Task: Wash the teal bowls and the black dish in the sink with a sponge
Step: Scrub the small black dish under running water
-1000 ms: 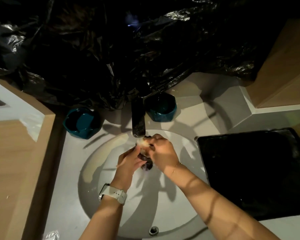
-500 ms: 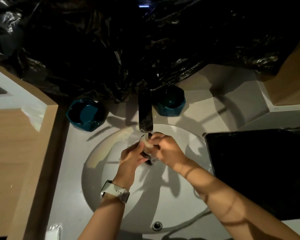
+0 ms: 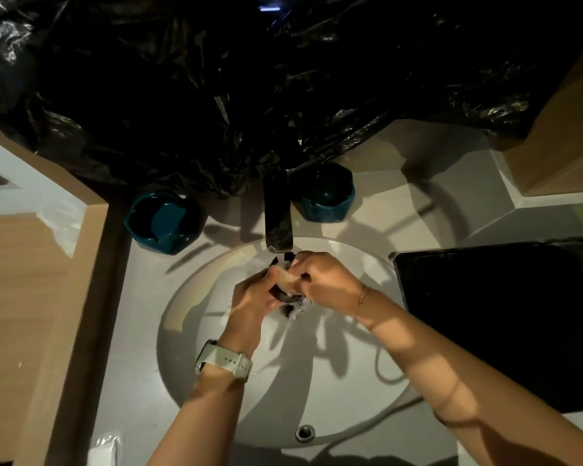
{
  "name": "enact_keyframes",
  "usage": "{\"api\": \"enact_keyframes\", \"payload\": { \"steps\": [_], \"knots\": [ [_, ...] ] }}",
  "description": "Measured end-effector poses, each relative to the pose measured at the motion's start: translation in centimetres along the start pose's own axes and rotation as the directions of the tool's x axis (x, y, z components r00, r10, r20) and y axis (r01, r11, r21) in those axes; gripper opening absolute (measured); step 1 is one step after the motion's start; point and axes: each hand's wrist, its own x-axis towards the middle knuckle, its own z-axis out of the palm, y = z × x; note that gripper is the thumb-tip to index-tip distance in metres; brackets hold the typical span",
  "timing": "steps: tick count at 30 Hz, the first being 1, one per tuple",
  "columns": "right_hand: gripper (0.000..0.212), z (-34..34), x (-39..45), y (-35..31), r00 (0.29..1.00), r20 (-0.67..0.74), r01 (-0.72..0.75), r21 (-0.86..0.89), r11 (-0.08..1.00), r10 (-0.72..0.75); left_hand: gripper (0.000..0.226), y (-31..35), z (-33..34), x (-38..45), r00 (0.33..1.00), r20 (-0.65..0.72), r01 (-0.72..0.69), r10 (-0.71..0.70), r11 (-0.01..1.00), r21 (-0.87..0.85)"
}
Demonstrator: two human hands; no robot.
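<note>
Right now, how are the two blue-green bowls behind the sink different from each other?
The left teal bowl sits left of the faucet, out in the open; the right teal bowl sits right of it, partly tucked under the black plastic sheet. The left bowl's inside catches light and shows a bright teal patch; the right bowl's inside looks darker. Both are teal, faceted, upright on the counter, and untouched by either hand.

The black dish (image 3: 285,295) is mostly hidden between the left hand (image 3: 253,297) and the right hand (image 3: 327,280), so its shape cannot be told, and the pale sponge (image 3: 285,280) shows only as a small patch between the fingers. Black plastic sheeting (image 3: 249,95) hides the faucet's (image 3: 277,213) base and the far rim of the right teal bowl (image 3: 327,196). The picture's right edge cuts off the black tray (image 3: 502,324) on the counter (image 3: 142,381).
</note>
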Motion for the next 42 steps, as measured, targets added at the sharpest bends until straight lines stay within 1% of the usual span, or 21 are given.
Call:
{"api": "enact_keyframes", "payload": {
  "steps": [2, 3, 5, 6, 7, 9, 11, 14, 16, 19, 21, 23, 25, 26, 27, 29, 31, 32, 35, 38, 42],
  "knots": [
    [0.013, -0.9, 0.5, 0.1, 0.998, 0.059, -0.018, -0.193, 0.981, 0.030, 0.036, 0.1, 0.2, 0.0, 1.000, 0.023, 0.006, -0.006, 1.000, -0.005],
    [0.012, -1.2, 0.8, 0.0, 0.999, 0.026, -0.028, -0.223, 0.974, 0.035, 0.035, 0.2, 0.4, 0.2, 1.000, 0.024, 0.000, 0.000, 1.000, -0.003],
    [0.013, -1.0, 1.0, -1.0, 0.993, -0.109, -0.052, -0.171, 0.984, 0.034, 0.036, 0.4, 0.8, 0.5, 1.000, 0.012, -0.017, 0.017, 1.000, 0.016],
    [0.014, -0.6, 0.7, -1.5, 0.988, -0.154, -0.039, -0.087, 0.995, 0.026, 0.037, 0.6, 0.7, 0.7, 1.000, -0.002, -0.013, 0.013, 0.999, 0.030],
    [0.015, -0.1, 0.4, -1.7, 0.985, -0.172, -0.013, 0.017, 1.000, 0.016, 0.037, 0.8, 0.5, 0.9, 1.000, -0.007, -0.002, 0.002, 0.999, 0.047],
    [0.016, 0.4, -0.3, -1.9, 0.993, -0.117, 0.002, 0.119, 0.993, 0.012, 0.039, 1.0, -0.4, 1.3, 0.999, 0.015, 0.027, -0.028, 0.997, 0.078],
    [0.014, 0.3, -0.5, -1.2, 0.998, -0.068, 0.023, 0.044, 0.999, -0.020, 0.038, 1.1, -1.0, 1.5, 0.997, 0.039, 0.060, -0.064, 0.994, 0.090],
    [0.027, -0.7, -0.6, -1.2, 1.000, -0.021, 0.000, -0.229, 0.973, -0.005, 0.035, 0.9, -0.6, 1.2, 0.995, 0.049, 0.087, -0.090, 0.994, 0.068],
    [0.027, -0.8, -0.6, -1.8, 0.992, -0.119, -0.058, -0.236, 0.970, 0.030, 0.036, 0.6, 0.3, 0.7, 0.996, 0.044, 0.072, -0.075, 0.996, 0.059],
    [0.025, 0.4, -1.1, -2.5, 0.951, -0.304, -0.076, -0.054, 0.996, 0.057, 0.041, 0.2, 0.7, 0.1, 0.996, 0.040, 0.081, -0.082, 0.996, 0.041],
    [0.016, 1.5, -1.6, -2.1, 0.953, -0.299, -0.033, 0.065, 0.997, 0.051, 0.043, 0.0, 0.2, -0.2, 0.994, 0.057, 0.093, -0.095, 0.995, 0.040],
    [0.010, 1.8, -1.7, -1.2, 0.969, -0.247, 0.000, 0.118, 0.993, 0.030, 0.041, -0.2, -0.3, -0.4, 0.993, 0.075, 0.087, -0.090, 0.996, 0.036],
    [0.013, 1.0, -2.3, -0.9, 0.969, -0.233, -0.034, 0.215, 0.976, 0.085, 0.038, -0.2, -0.3, -0.7, 0.994, 0.077, 0.080, -0.080, 0.997, 0.008],
    [0.016, 0.4, -2.8, -1.0, 0.953, -0.265, -0.059, 0.305, 0.951, 0.144, 0.037, -0.2, -0.2, -0.8, 0.995, 0.070, 0.075, -0.075, 0.997, -0.005],
    [0.019, -0.2, -3.4, -1.3, 0.925, -0.311, -0.072, 0.418, 0.906, 0.217, 0.037, -0.1, -0.2, -0.8, 0.996, 0.059, 0.066, -0.065, 0.998, -0.012],
    [0.022, -1.1, -4.5, -1.5, 0.865, -0.332, -0.054, 0.685, 0.727, 0.377, 0.036, 0.0, -0.2, -1.0, 0.998, 0.042, 0.042, -0.042, 0.999, -0.009],
    [0.020, -1.7, -5.4, -1.6, 0.853, -0.211, -0.044, 0.882, 0.470, 0.477, 0.034, 0.1, -0.4, -1.2, 0.999, 0.032, 0.027, -0.027, 1.000, -0.004],
    [0.020, -1.9, -5.6, -1.5, 0.852, -0.171, -0.036, 0.923, 0.383, 0.494, 0.033, 0.1, -0.5, -1.3, 0.999, 0.026, 0.024, -0.024, 1.000, -0.005],
    [0.016, -2.5, -6.1, -1.7, 0.845, -0.186, 0.040, 0.957, 0.287, 0.502, 0.033, -0.3, -0.7, -1.5, 1.000, 0.012, 0.019, -0.019, 1.000, -0.020],
    [0.016, -2.5, -6.4, -1.9, 0.844, -0.226, 0.098, 0.957, 0.275, 0.486, 0.032, -0.5, -0.9, -1.6, 1.000, -0.023, -0.011, 0.010, 1.000, -0.026],
    [0.026, -1.3, -5.3, -2.5, 0.869, -0.271, 0.076, 0.900, 0.429, 0.415, 0.031, -0.5, -0.8, -1.5, 0.999, -0.036, -0.023, 0.022, 0.999, -0.030]
  ]
}}
